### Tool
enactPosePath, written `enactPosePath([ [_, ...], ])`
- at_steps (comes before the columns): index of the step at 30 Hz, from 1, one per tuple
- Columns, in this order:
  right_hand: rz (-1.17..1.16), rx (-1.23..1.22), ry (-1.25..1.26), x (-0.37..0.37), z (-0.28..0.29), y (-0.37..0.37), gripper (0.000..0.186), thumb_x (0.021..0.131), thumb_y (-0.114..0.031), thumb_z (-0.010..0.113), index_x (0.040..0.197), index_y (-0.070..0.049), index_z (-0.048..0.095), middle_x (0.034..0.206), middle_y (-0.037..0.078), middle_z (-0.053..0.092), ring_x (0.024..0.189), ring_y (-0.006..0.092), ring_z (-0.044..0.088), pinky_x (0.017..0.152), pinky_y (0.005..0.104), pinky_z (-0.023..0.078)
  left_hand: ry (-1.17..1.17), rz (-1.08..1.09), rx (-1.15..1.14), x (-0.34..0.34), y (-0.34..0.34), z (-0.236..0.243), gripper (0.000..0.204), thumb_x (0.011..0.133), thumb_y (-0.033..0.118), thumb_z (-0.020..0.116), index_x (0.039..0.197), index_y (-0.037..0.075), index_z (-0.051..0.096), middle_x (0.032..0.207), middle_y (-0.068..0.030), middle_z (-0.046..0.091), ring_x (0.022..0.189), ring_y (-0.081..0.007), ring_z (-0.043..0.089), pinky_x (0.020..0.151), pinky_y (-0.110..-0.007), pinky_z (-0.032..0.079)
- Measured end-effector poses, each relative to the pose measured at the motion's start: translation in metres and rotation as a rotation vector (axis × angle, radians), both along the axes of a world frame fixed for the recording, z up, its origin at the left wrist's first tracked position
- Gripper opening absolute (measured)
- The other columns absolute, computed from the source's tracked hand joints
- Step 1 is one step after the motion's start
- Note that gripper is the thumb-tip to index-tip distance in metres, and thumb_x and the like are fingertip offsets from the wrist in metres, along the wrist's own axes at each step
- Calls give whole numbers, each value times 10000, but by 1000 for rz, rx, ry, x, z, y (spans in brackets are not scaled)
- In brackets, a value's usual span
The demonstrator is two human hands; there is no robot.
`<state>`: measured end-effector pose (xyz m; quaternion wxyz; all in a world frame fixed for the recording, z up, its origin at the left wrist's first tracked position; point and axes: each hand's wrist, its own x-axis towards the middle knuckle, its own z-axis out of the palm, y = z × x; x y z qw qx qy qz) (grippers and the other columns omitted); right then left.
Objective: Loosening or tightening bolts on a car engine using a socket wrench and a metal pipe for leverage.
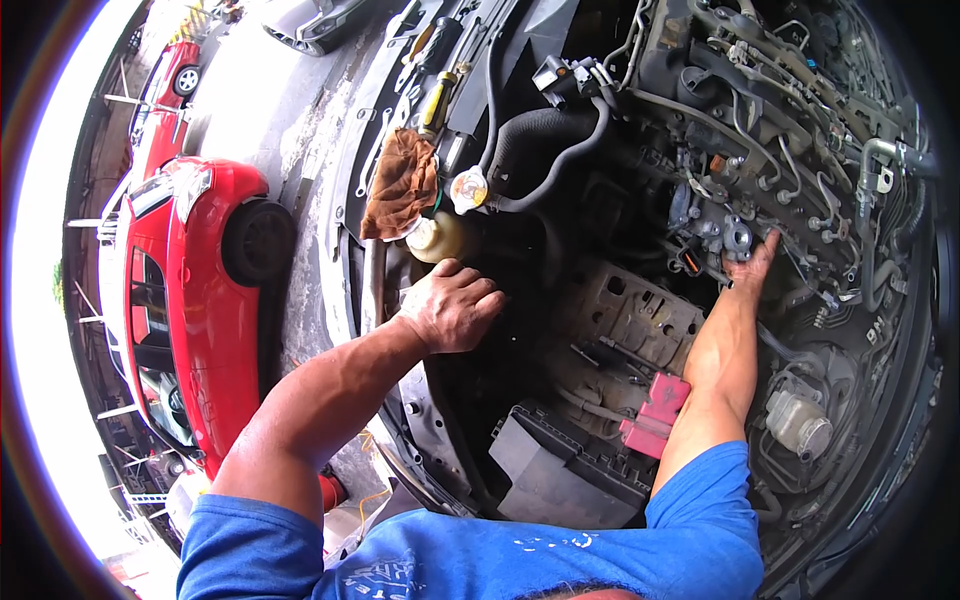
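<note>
My left hand (455,308) is curled into a fist at the front edge of the engine bay, just below a yellowish plastic reservoir (438,238). Its fingertips are turned under, so anything inside them is hidden. Deep in the bay on the right, my right hand (752,264) grips the lower side of a grey metal housing (736,238) with a round opening. One finger lies along the housing's side; the others are mostly hidden beneath it. The housing sits against the engine (770,150), among hoses and wiring.
Beyond my left hand lie a brown cloth (402,188), a radiator cap (468,188) and a yellow-handled screwdriver (437,103). A red plastic cover (655,412) and black box (570,465) border my right forearm. A bare metal tray (640,312) lies between my arms. Red car (200,320) at left.
</note>
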<state>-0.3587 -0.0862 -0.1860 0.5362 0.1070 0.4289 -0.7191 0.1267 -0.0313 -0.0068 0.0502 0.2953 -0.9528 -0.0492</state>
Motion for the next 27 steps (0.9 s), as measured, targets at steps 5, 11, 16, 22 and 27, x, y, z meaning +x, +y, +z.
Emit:
enactPosePath([
  [5, 16, 0, -7, -2, -4, 0, 612, 939, -605, 468, 1309, -127, 566, 1315, 58, 611, 1189, 309, 581, 1013, 510, 460, -23, -15, 21, 3, 0, 0, 316, 644, 167, 734, 927, 118, 601, 895, -15, 658, 822, -183, 645, 746, -354, 442],
  [11, 1, -7, -23, -9, -7, 5, 667, 897, -667, 493, 1287, -132, 579, 1246, 43, 653, 1106, 297, 630, 886, 531, 534, 14, -26, -12, -5, -2, -2, 168, 716, 163, 677, 864, 125, 608, 795, 8, 606, 749, -175, 604, 722, -344, 432],
  [16, 62, 85, -31, -12, -25, 1, 682, 851, -783, 433, 1121, -191, 639, 900, -4, 716, 555, 212, 631, 303, 306, 338, 2, -23, -45, -8, -2, -2, 231, 677, 150, 690, 887, 120, 600, 870, -11, 646, 818, -188, 639, 762, -361, 444],
  [22, -3, -50, -31, -1, -8, -4, 643, 925, -663, 467, 1245, -124, 610, 1211, 61, 664, 1089, 305, 636, 944, 501, 513, -23, -2, -3, -13, -2, 0, 264, 623, 110, 687, 880, 116, 627, 926, -13, 687, 873, -199, 663, 793, -369, 451],
  [27, -45, 98, -12, 1, 1, -2, 628, 919, -663, 480, 1236, -136, 609, 1197, 54, 669, 1071, 292, 645, 898, 496, 534, -22, 9, 1, -16, -1, 0, 288, 616, 94, 685, 899, 111, 634, 933, -16, 689, 879, -205, 663, 805, -364, 455],
])
